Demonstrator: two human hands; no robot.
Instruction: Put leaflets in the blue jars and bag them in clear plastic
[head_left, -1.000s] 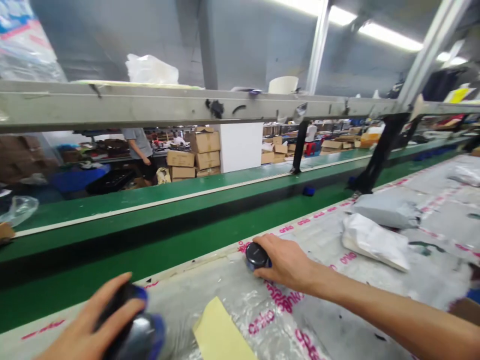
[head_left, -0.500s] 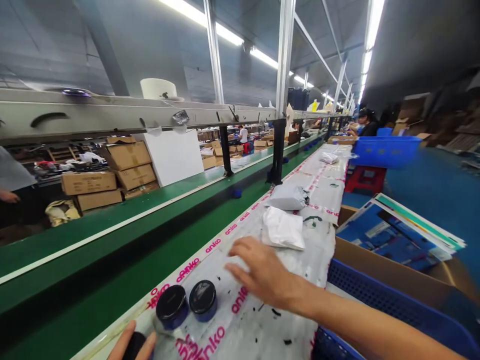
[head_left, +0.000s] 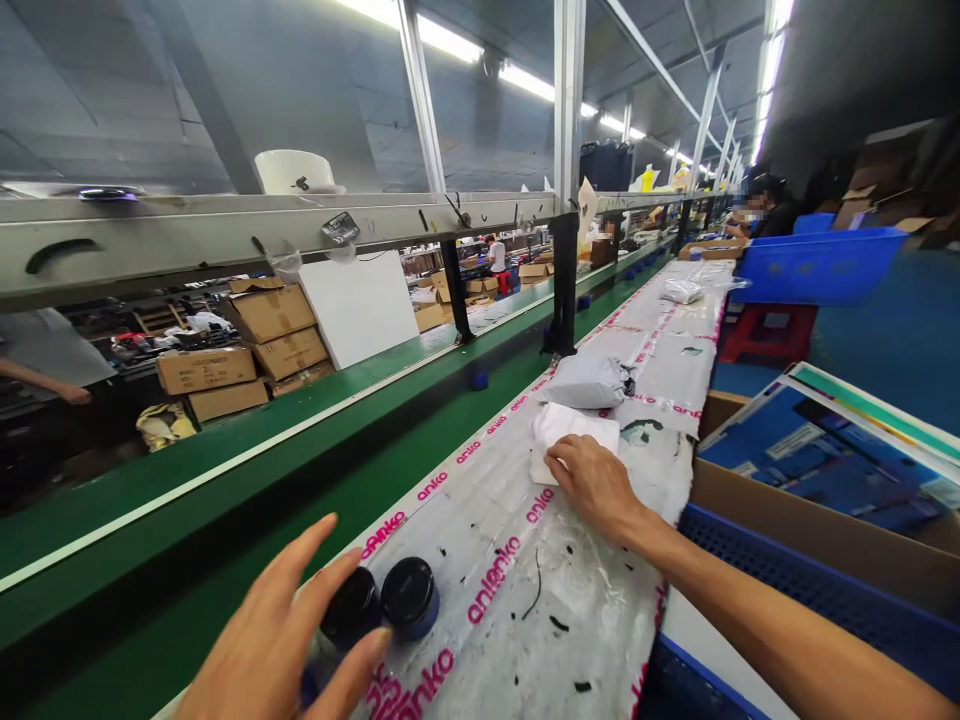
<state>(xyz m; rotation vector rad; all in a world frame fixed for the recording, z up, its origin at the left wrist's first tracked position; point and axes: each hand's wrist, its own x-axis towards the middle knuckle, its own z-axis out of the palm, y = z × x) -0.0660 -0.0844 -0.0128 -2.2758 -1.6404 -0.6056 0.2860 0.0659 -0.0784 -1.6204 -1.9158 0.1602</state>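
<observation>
A folded white sheet is touched by the right hand, half-curled, grip unclear; the left hand is spread wide near round black-lidded jars.

Smooth, glossy lids on wrinkled plastic sheeting

Along the right edge of our counter we have a blue basket, then printed sheets in an open carton, and farther off a blue bin above a red stool. Past the counter's left edge we see a green conveyor, with stacked boxes and a white panel behind; a white roll stands on the shelf.
</observation>
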